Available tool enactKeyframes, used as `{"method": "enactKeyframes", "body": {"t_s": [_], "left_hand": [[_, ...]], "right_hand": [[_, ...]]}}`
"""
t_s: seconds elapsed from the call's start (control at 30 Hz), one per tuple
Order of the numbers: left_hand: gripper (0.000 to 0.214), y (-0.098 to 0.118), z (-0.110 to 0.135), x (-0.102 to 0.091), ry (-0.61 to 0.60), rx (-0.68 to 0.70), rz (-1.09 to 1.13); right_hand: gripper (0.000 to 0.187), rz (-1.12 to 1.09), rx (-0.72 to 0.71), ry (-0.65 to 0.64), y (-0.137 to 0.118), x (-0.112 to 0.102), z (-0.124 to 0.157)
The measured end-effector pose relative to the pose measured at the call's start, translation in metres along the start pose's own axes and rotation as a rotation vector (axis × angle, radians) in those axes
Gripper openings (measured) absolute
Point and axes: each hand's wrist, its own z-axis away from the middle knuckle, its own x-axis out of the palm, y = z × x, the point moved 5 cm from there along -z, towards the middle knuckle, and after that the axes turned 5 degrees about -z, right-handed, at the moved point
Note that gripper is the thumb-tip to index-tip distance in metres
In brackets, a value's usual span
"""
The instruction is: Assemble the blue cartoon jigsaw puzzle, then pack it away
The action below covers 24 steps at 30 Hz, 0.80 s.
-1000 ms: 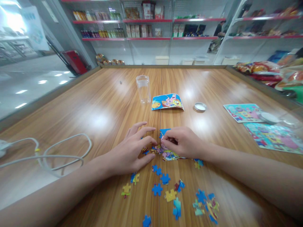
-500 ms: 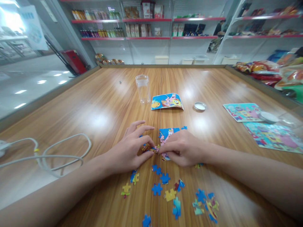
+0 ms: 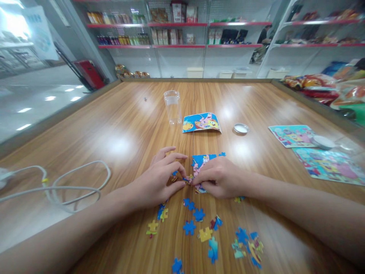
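A partly joined jigsaw puzzle (image 3: 202, 160) with a blue background and pink figures lies in the middle of the table. My right hand (image 3: 224, 177) rests over its lower right part, thumb and index finger pinched at its left edge. My left hand (image 3: 164, 179) has thumb and index finger closed on a small multicoloured puzzle piece (image 3: 186, 180) against that edge; its other fingers are raised and spread. More puzzle pieces (image 3: 175, 174) sit partly hidden under the left palm. Loose blue pieces (image 3: 199, 215) and a yellow piece (image 3: 205, 234) lie nearer to me.
A curved picture card (image 3: 202, 123) stands behind the puzzle, between a clear plastic jar (image 3: 172, 108) and a round lid (image 3: 241, 128). Two picture sheets (image 3: 332, 165) lie at right, another lid (image 3: 323, 142) on them. A white cable (image 3: 76, 188) loops at left.
Both hands stay at the same spot. The small piece between the left fingers has tilted slightly, and the left index finger has shifted a little.
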Motion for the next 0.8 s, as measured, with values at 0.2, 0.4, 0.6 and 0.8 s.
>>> {"method": "enactKeyframes", "body": {"t_s": [0.2,0.4,0.6,0.8], "left_hand": [[0.009,-0.0006,0.0003,-0.0005,0.005,0.006,-0.024],[0.011,-0.0007,0.0006,-0.0005,0.004,0.018,-0.038],[0.011,-0.0012,0.0013,-0.0003,0.011,0.017,-0.037],[0.011,-0.0021,0.0018,0.0011,0.007,0.004,-0.051]], "right_hand": [[0.027,0.004,-0.004,0.010,-0.0015,-0.0011,-0.0002],[0.027,-0.006,0.008,-0.009,-0.0004,-0.0002,0.0000],[0.026,-0.004,0.006,-0.011,-0.0003,0.0002,-0.0002],[0.027,-0.019,0.006,0.000,-0.0006,-0.0010,-0.0009]]}}
